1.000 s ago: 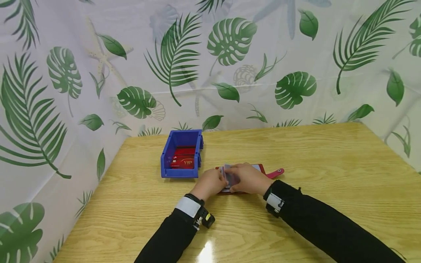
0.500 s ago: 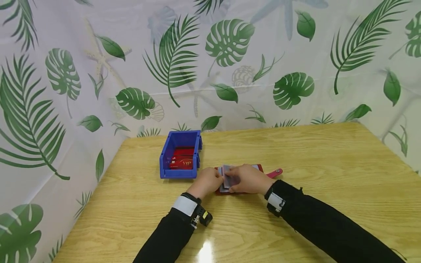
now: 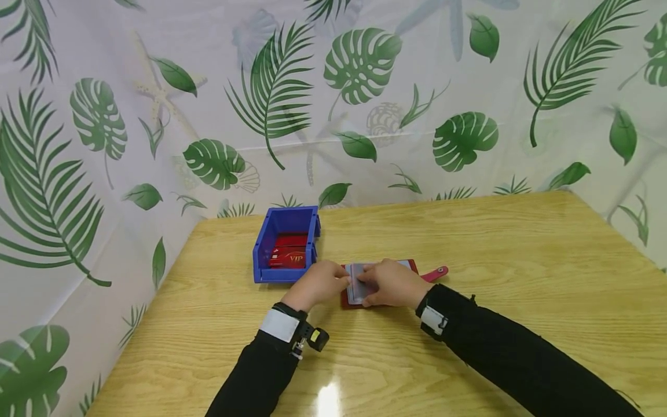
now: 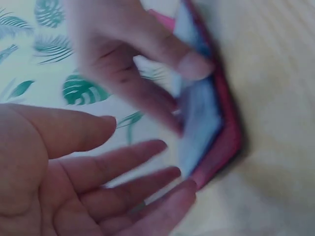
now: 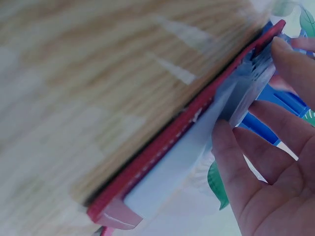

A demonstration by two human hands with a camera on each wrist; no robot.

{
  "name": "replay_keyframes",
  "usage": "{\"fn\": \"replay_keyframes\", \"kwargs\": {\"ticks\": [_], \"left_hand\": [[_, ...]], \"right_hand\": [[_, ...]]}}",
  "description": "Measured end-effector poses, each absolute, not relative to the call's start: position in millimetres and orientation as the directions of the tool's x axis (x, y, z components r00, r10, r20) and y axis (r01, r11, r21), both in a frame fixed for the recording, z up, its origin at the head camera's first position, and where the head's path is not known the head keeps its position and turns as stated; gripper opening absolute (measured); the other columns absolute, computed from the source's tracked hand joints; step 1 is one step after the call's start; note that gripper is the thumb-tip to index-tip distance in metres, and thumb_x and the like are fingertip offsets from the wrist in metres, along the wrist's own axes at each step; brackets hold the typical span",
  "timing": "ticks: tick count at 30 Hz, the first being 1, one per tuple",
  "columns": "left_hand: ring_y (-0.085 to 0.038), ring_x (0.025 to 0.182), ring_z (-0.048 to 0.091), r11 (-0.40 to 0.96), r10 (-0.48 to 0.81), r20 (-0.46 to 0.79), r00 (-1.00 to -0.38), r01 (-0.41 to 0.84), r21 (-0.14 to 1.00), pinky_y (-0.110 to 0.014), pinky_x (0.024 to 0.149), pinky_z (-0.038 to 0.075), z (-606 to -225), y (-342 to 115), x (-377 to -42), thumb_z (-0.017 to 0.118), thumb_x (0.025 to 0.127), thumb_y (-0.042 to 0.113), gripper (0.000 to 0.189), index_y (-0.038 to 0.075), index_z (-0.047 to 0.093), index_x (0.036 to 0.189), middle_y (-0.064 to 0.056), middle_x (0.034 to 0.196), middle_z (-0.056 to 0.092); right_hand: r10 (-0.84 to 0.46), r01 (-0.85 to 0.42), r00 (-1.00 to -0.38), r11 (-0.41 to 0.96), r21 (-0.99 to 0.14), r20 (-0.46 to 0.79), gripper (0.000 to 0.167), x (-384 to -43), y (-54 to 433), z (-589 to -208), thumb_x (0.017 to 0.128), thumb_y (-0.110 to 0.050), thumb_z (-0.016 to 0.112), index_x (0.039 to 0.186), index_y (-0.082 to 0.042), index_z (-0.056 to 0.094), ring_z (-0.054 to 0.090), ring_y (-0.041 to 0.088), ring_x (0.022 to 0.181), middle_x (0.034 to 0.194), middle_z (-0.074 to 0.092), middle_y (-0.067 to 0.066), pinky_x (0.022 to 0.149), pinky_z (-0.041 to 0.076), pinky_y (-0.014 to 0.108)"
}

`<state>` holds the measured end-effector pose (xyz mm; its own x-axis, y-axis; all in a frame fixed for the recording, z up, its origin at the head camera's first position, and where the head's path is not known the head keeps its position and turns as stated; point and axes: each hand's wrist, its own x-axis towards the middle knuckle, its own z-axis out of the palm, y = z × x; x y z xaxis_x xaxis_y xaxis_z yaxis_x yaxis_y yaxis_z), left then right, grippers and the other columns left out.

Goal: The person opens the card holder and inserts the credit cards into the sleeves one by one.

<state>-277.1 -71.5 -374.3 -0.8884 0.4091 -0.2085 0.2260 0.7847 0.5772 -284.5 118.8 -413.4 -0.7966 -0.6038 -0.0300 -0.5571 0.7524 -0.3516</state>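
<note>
A red card holder lies spread out on the table, its clear plastic sleeves stacked over the left part. My right hand holds the sleeves from above, thumb at the near side and fingertips farther in; the right wrist view shows the layered sleeves between thumb and fingers. Beside the holder's left edge is my left hand. Its palm and loosely extended fingers show in the left wrist view, holding nothing, with fingertips close to the red cover.
Left of the holder stands a blue plastic bin with red VIP cards inside. A red snap strap sticks out from the holder's right side. Behind the wooden table hangs a leaf-patterned cloth.
My left hand has come away from the sleeves toward the left and its fingers have opened. The sleeves, raised earlier, now lie flatter under my right hand, which stays nearly in place.
</note>
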Motion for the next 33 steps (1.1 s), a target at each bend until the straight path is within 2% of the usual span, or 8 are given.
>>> {"fn": "replay_keyframes", "kwargs": {"ticks": [3, 4, 8, 11, 15, 20, 28, 33], "left_hand": [[-0.024, 0.108, 0.06, 0.732, 0.365, -0.097, -0.926, 0.221, 0.644, -0.041, 0.088, 0.05, -361.6, -82.9, -279.1, 0.055, 0.1, 0.02, 0.027, 0.006, 0.07, 0.118, -0.008, 0.118, 0.066], [-0.026, 0.111, 0.06, 0.715, 0.33, -0.052, -0.943, 0.213, 0.666, -0.043, 0.09, 0.049, -357.5, -87.5, -280.7, 0.055, 0.1, 0.02, 0.027, 0.007, 0.069, 0.119, -0.008, 0.12, 0.066], [-0.024, 0.101, 0.063, 0.689, 0.154, 0.122, -0.98, 0.195, 0.698, -0.042, 0.084, 0.051, -349.1, -107.5, -290.5, 0.058, 0.098, 0.018, 0.023, 0.01, 0.071, 0.116, -0.007, 0.112, 0.069], [-0.024, 0.096, 0.064, 0.744, 0.072, 0.182, -0.981, 0.174, 0.645, -0.04, 0.081, 0.051, -352.1, -120.3, -298.4, 0.058, 0.097, 0.015, 0.022, 0.008, 0.071, 0.114, -0.009, 0.109, 0.07], [-0.027, 0.089, 0.063, 0.834, 0.052, 0.17, -0.984, 0.136, 0.534, -0.041, 0.077, 0.05, -363.4, -131.4, -307.8, 0.059, 0.094, 0.011, 0.022, 0.004, 0.072, 0.111, -0.012, 0.107, 0.071], [-0.03, 0.1, 0.064, 0.891, 0.039, 0.094, -0.995, 0.077, 0.447, -0.043, 0.087, 0.05, -380.1, -138.4, -317.5, 0.062, 0.092, 0.011, 0.023, 0.002, 0.072, 0.111, -0.013, 0.109, 0.07], [-0.032, 0.107, 0.063, 0.916, 0.036, -0.043, -0.998, 0.016, 0.4, -0.044, 0.091, 0.049, -404.1, -141.0, -331.6, 0.07, 0.089, 0.017, 0.03, 0.001, 0.07, 0.115, -0.014, 0.114, 0.068], [-0.034, 0.103, 0.063, 0.93, 0.025, -0.05, -0.998, 0.005, 0.367, -0.044, 0.089, 0.049, -410.7, -135.8, -339.0, 0.072, 0.087, 0.02, 0.034, -0.001, 0.07, 0.114, -0.016, 0.11, 0.069]], "right_hand": [[-0.597, -0.548, -0.802, 0.76, -0.349, -0.039, 0.055, -283.9, 118.1, -412.6, 0.081, -0.032, 0.079, 0.125, -0.002, 0.065, 0.056, 0.032, 0.119, 0.131, 0.059, 0.017, 0.099, 0.044, 0.045], [-0.595, -0.548, -0.803, 0.761, -0.347, -0.036, 0.055, -283.5, 117.8, -412.2, 0.081, -0.032, 0.079, 0.125, -0.002, 0.065, 0.056, 0.031, 0.12, 0.131, 0.06, 0.017, 0.099, 0.044, 0.044], [-0.585, -0.544, -0.811, 0.771, -0.331, -0.029, 0.055, -281.3, 117.0, -411.9, 0.082, -0.031, 0.079, 0.126, -0.002, 0.065, 0.054, 0.03, 0.124, 0.131, 0.06, 0.016, 0.102, 0.041, 0.044], [-0.58, -0.542, -0.814, 0.775, -0.323, -0.026, 0.055, -280.0, 116.7, -412.3, 0.082, -0.03, 0.079, 0.126, -0.001, 0.064, 0.053, 0.031, 0.125, 0.13, 0.06, 0.017, 0.106, 0.037, 0.048], [-0.577, -0.54, -0.816, 0.781, -0.313, -0.03, 0.054, -279.1, 116.4, -413.7, 0.082, -0.03, 0.079, 0.126, -0.001, 0.065, 0.053, 0.03, 0.125, 0.13, 0.061, 0.016, 0.108, 0.035, 0.049], [-0.585, -0.552, -0.81, 0.779, -0.299, -0.029, 0.055, -278.0, 115.3, -413.1, 0.082, -0.031, 0.079, 0.126, -0.001, 0.065, 0.053, 0.029, 0.125, 0.128, 0.062, 0.015, 0.107, 0.035, 0.05], [-0.575, -0.542, -0.817, 0.789, -0.29, -0.038, 0.055, -278.0, 115.0, -415.0, 0.082, -0.033, 0.078, 0.126, -0.003, 0.065, 0.054, 0.032, 0.123, 0.131, 0.06, 0.016, 0.107, 0.036, 0.047], [-0.569, -0.538, -0.822, 0.794, -0.284, -0.035, 0.055, -278.1, 115.9, -415.5, 0.082, -0.034, 0.078, 0.127, -0.004, 0.065, 0.055, 0.034, 0.121, 0.133, 0.059, 0.016, 0.102, 0.042, 0.044]]}}
